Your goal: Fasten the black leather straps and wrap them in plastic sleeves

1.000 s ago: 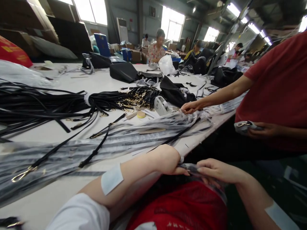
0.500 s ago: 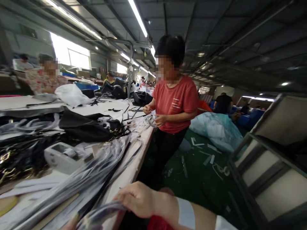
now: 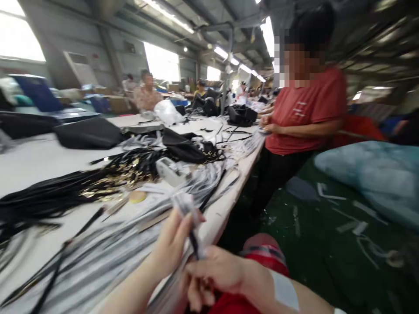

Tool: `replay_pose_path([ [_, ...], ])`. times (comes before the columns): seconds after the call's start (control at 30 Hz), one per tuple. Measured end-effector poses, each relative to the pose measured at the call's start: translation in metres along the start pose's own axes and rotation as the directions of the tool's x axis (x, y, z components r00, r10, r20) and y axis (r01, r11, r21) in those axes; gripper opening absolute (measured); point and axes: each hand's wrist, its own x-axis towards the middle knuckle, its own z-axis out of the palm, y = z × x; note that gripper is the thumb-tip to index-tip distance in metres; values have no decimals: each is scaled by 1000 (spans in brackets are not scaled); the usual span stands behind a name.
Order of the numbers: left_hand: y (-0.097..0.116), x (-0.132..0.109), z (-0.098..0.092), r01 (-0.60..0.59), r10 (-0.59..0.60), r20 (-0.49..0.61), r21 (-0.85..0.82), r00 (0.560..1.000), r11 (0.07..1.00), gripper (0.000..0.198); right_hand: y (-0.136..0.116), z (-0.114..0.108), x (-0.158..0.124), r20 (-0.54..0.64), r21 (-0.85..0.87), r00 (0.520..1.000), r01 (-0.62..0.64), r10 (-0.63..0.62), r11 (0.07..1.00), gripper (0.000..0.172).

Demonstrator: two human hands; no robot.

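A: What colours does the table show?
B: The table [image 3: 39, 161] is white. Across it lie black straps [image 3: 65, 192] with gold clasps [image 3: 124, 172], and a yellow tape roll [image 3: 137, 197].
A: And the sleeved strap [image 3: 188, 218]?
B: Black, inside clear, greyish plastic.
A: Beyond the table?
B: A co-worker's shirt [image 3: 307, 109] is red with small white lines. The floor [image 3: 294, 244] is dark green, and a big sack [image 3: 369, 170] is pale blue.

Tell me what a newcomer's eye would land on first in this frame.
First, the two hands low in the centre: the left hand and right hand grip a plastic-wrapped black strap at the edge of the white table. Next, the mass of black straps with gold clasps heaped on it at left. A person in a red shirt stands at the table's right side.
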Motion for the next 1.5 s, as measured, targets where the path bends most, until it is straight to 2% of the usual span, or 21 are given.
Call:
replay_pose_path([
  [0.07,-5,0,-1,-21,8,80,170,997,985,21,-15,1,-10,-33,155,997,71,-67,985,52],
  [0.17,-5,-1,-3,-127,47,226,352,973,927,16,-29,-8,-25,-56,296,997,71,-57,952,45],
  [0.37,5,-4,-5,-298,111,446,375,888,877,23,-23,-6,-41,-67,312,996,-32,56,949,45],
  [0.43,4,-4,-1,-310,127,451,359,884,880,20,-26,-3,-46,-100,316,992,-44,79,948,45],
  [0.5,1,-2,3,-265,106,392,378,914,887,12,-35,0,-53,-175,265,981,-29,78,964,52],
  [0.57,-3,1,2,-167,25,341,396,940,903,12,-49,0,-60,-283,105,959,55,-23,993,64],
  [0.6,-5,1,-1,-105,-41,351,385,935,917,16,-55,0,-63,-335,-36,933,127,-132,991,66],
  [0.63,-8,2,-5,-32,-118,388,360,914,933,21,-61,0,-63,-365,-227,889,202,-275,953,63],
  [0.67,-11,1,-9,52,-196,443,317,875,947,25,-65,0,-61,-348,-454,835,248,-426,856,56],
  [0.7,-14,-1,-14,143,-259,505,257,823,956,28,-66,0,-57,-268,-676,791,252,-550,692,48],
  [0.73,-19,-5,-19,240,-299,556,177,776,954,28,-65,1,-50,-142,-845,777,228,-613,484,46],
  [0.8,-29,-14,-26,441,-335,596,-36,730,897,22,-56,1,-30,108,-973,827,202,-551,113,53],
  [0.83,-34,-19,-28,530,-350,596,-152,723,834,18,-48,0,-19,185,-976,857,219,-480,16,57],
  [0.93,-48,-33,-31,702,-419,601,-371,680,607,16,-24,-6,11,245,-968,881,248,-404,-46,59],
  [1.0,-52,-38,-33,736,-437,611,-407,660,541,15,-13,-13,25,230,-973,868,218,-440,-78,52],
  [1.1,-53,-40,-37,656,-478,468,-371,743,657,21,-8,-22,39,210,-978,844,184,-494,-102,43],
  [1.17,-52,-39,-39,561,-508,248,-241,825,792,28,-10,-22,48,163,-986,830,153,-533,-63,42],
  [1.23,-53,-39,-38,488,-489,10,-109,872,866,35,-10,-19,58,88,-994,807,113,-584,8,40],
  [1.37,-60,-42,-33,441,-402,-268,101,875,892,51,0,-12,80,-97,-974,750,64,-654,217,42],
  [1.43,-64,-42,-32,477,-372,-360,266,855,838,47,8,-15,90,-174,-952,754,36,-634,304,47],
  [1.5,-68,-41,-34,511,-360,-387,431,849,743,41,12,-23,97,-198,-943,784,11,-589,332,52],
])
